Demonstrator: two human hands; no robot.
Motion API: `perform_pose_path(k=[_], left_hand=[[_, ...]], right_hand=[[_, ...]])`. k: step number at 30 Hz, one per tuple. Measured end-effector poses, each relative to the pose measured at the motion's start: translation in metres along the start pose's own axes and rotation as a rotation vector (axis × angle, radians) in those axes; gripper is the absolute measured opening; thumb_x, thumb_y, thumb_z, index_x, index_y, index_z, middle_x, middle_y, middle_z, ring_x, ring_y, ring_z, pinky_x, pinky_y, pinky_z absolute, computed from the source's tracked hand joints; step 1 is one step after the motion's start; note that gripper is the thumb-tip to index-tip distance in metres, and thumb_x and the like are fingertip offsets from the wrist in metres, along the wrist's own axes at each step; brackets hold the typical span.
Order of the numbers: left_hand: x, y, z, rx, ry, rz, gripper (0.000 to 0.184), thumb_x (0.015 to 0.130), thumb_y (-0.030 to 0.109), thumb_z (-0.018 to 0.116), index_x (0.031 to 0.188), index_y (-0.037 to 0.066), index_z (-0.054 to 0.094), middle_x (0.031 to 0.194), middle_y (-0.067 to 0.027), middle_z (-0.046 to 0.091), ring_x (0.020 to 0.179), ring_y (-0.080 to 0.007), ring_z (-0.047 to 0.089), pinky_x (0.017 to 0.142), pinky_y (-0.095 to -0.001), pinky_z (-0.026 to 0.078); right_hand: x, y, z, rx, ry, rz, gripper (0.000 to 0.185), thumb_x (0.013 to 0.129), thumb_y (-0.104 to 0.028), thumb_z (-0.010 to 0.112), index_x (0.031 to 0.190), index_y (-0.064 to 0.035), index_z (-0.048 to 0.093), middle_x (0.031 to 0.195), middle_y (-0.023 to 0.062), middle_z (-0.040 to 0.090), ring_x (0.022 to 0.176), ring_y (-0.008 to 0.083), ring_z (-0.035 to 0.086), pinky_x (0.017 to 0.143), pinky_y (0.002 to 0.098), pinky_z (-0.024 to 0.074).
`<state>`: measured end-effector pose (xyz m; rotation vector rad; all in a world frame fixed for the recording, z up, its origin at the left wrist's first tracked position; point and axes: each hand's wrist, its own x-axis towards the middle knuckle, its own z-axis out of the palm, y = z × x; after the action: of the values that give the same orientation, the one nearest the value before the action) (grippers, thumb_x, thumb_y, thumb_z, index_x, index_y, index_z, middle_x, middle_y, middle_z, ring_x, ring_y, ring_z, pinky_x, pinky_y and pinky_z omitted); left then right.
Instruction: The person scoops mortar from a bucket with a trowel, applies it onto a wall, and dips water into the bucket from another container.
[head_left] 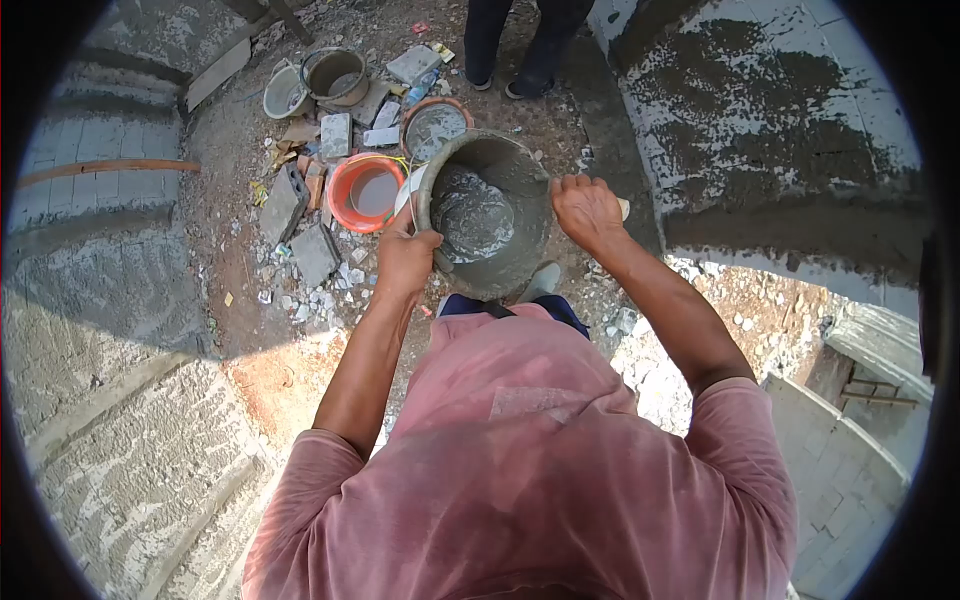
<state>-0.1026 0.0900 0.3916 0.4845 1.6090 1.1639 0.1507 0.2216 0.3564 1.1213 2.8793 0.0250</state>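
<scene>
A large grey mortar bucket (483,268) is tilted in front of my body, with wet grey cement mix (475,215) inside it. My left hand (405,262) grips its left rim, thumb over the edge. At the right rim my right hand (588,212) is closed in a fist around a handle; only its pale end (625,209) shows, and the rest is hidden. Just beyond my left hand are an orange bucket (336,190) of cloudy water and a white object (409,186), partly covered by the grey bucket.
Behind stands another orange-rimmed bucket (405,122) with grey contents. A dark bucket (338,98) and a pale bucket (276,100) are farther left. Broken blocks (317,255) and rubble litter the ground. A person's legs (487,40) are ahead, beside a partly plastered wall (750,110).
</scene>
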Motion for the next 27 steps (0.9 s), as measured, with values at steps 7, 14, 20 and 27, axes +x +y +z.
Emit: perform_pose_path(k=[7, 14, 20, 27], left_hand=[[-0.001, 0.017, 0.003, 0.065, -0.033, 0.055, 0.068, 0.078, -0.009, 0.056, 0.145, 0.002, 0.052, 0.124, -0.0114, 0.064, 0.106, -0.0183, 0.062, 0.092, -0.0282, 0.048], [-0.003, 0.032, -0.011, -0.018, 0.017, -0.04, 0.065, 0.08, -0.009, 0.054, 0.143, 0.006, 0.053, 0.108, -0.007, 0.067, 0.08, -0.0154, 0.066, 0.065, -0.029, 0.056], [0.013, 0.008, -0.017, -0.124, 0.017, -0.065, 0.067, 0.08, -0.011, 0.049, 0.144, 0.009, 0.051, 0.109, -0.0087, 0.067, 0.084, -0.0197, 0.07, 0.067, -0.0347, 0.062], [0.023, -0.019, -0.038, -0.114, 0.017, -0.059, 0.064, 0.08, -0.012, 0.048, 0.141, 0.007, 0.052, 0.108, -0.0108, 0.067, 0.078, -0.0205, 0.069, 0.056, -0.0345, 0.061]], right_hand=[[-0.009, -0.025, 0.028, 0.792, -0.438, 0.063, 0.028, 0.082, -0.024, 0.068, 0.105, -0.01, 0.074, 0.098, 0.0214, 0.072, 0.097, 0.042, 0.068, 0.088, 0.0468, 0.053], [-0.015, -0.042, 0.001, 0.646, -0.262, 0.167, 0.033, 0.084, -0.024, 0.07, 0.114, -0.0102, 0.068, 0.105, 0.0189, 0.071, 0.097, 0.039, 0.068, 0.086, 0.0477, 0.054], [-0.009, -0.04, -0.002, 0.531, -0.21, 0.156, 0.021, 0.086, -0.017, 0.064, 0.103, -0.0047, 0.062, 0.1, 0.0189, 0.07, 0.092, 0.0392, 0.07, 0.082, 0.0504, 0.0548], [-0.017, -0.044, 0.002, 0.476, -0.252, 0.162, 0.019, 0.088, -0.012, 0.055, 0.103, -0.0011, 0.059, 0.104, 0.0198, 0.07, 0.093, 0.0394, 0.07, 0.082, 0.0511, 0.055]])
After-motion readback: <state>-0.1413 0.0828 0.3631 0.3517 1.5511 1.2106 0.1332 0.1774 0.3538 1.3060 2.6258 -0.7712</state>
